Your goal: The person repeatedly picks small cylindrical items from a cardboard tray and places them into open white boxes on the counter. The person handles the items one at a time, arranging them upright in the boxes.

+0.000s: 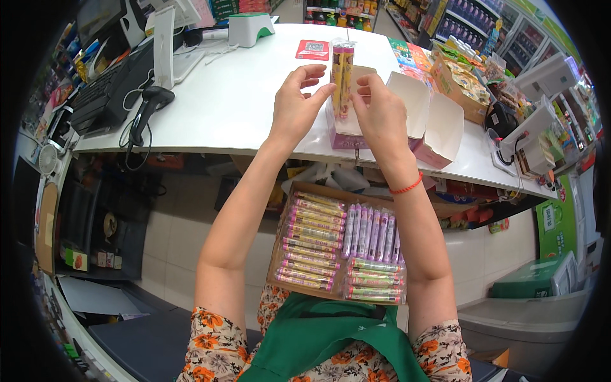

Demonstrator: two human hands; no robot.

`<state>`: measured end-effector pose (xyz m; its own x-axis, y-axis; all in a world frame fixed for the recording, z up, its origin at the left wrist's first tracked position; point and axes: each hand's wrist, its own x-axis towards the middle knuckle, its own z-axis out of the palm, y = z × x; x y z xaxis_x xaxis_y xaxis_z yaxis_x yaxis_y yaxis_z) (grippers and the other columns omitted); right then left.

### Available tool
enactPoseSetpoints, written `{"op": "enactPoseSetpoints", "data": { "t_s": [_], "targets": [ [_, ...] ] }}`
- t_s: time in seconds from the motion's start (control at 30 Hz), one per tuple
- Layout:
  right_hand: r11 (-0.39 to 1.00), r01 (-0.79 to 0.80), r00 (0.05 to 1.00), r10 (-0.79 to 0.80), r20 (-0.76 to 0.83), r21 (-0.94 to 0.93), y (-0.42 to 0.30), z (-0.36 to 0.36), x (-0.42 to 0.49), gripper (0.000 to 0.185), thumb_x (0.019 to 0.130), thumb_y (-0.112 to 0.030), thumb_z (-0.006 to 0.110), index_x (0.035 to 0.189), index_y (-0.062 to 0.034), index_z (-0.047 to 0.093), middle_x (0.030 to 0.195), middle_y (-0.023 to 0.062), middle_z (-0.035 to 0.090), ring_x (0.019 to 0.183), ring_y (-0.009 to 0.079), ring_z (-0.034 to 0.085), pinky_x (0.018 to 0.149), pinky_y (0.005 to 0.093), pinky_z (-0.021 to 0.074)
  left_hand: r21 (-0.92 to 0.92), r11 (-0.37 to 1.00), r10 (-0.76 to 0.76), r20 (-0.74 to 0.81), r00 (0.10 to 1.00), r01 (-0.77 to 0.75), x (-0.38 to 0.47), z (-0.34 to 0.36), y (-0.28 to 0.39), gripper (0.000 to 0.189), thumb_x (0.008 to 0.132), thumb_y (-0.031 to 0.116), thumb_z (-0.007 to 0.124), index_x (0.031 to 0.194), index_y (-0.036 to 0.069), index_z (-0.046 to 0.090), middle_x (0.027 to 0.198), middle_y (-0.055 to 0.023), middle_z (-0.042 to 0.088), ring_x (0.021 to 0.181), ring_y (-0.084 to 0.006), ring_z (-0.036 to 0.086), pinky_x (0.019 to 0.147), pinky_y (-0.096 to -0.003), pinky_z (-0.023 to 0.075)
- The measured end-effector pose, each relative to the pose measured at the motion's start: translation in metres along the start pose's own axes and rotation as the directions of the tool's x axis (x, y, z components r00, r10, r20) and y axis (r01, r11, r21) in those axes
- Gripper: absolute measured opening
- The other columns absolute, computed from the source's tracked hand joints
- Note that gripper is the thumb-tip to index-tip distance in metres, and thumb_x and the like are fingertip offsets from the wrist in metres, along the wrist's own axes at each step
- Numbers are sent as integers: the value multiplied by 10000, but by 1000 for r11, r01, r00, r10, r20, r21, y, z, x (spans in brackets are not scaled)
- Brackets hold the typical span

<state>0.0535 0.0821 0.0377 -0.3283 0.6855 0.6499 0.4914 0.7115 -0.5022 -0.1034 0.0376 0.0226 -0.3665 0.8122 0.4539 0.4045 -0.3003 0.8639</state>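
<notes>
A clear-wrapped pack of yellow stick snacks (342,81) with purple ends stands upright between my hands, over an open purple carton (351,142) on the counter. My left hand (298,98) is at its left side, fingers apart, the thumb tip meeting the pack's edge. At the right edge of the pack, my right hand (382,107) has its thumb and curled fingers on the wrapper. Below my forearms, a cardboard box (281,229) holds rows of yellow packs (312,238), purple packs (370,231) and green packs (374,281).
Two more open cartons (405,102) (441,129) with white insides stand right of my hands. A barcode scanner (145,112) lies at the counter's left edge, by a black keyboard (112,86). A red card with a printed code (312,49) lies beyond. Snack boxes (460,88) line the right.
</notes>
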Motion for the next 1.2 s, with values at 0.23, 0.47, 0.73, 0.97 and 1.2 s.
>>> {"op": "enactPoseSetpoints", "data": {
  "t_s": [0.23, 0.47, 0.73, 0.97, 1.2],
  "targets": [
    [985, 31, 1000, -31, -4, 169, -19, -19, -24, 161, 893, -41, 681, 1031, 22, 625, 912, 212, 715, 828, 364, 715, 708, 432, 558, -42, 999, 31, -7, 999, -31, -28, -5, 14, 363, 942, 169, 730, 1268, 46, 628, 1271, -95, 647, 1160, -199, 608, 931, -331, 535],
    [951, -59, 996, 34, 88, 304, -30, -31, -57, 155, 896, -22, 687, 1041, 18, 648, 917, 184, 732, 835, 290, 742, 703, 374, 579, -137, 991, 22, 68, 997, -13, -69, -2, 26, 307, 973, 101, 674, 1264, 18, 618, 1254, -79, 645, 1118, -154, 607, 888, -289, 538],
    [947, -84, 991, 46, 128, 309, -25, -33, -88, 174, 882, -14, 697, 1048, 13, 651, 932, 174, 727, 844, 293, 739, 705, 371, 580, -160, 986, -29, 128, 991, 49, -109, 2, 28, 311, 978, 74, 654, 1281, 20, 616, 1241, -75, 651, 1095, -136, 620, 896, -271, 536],
    [936, -136, 979, 76, 190, 325, -22, -32, -114, 177, 873, -11, 701, 1041, 11, 651, 943, 171, 722, 853, 297, 738, 711, 374, 581, -133, 986, -81, 166, 983, 103, -137, 4, 16, 306, 973, 27, 637, 1278, 12, 615, 1227, -67, 652, 1078, -131, 626, 924, -271, 533],
    [915, -233, 948, 139, 285, 329, -3, -13, -144, 166, 866, -7, 705, 1024, 14, 656, 944, 185, 719, 850, 305, 740, 716, 375, 588, -201, 955, -191, 151, 970, 219, -169, 9, -19, 297, 924, 21, 673, 1220, 24, 651, 1193, -83, 667, 1039, -167, 665, 861, -293, 549]
  ]
}}
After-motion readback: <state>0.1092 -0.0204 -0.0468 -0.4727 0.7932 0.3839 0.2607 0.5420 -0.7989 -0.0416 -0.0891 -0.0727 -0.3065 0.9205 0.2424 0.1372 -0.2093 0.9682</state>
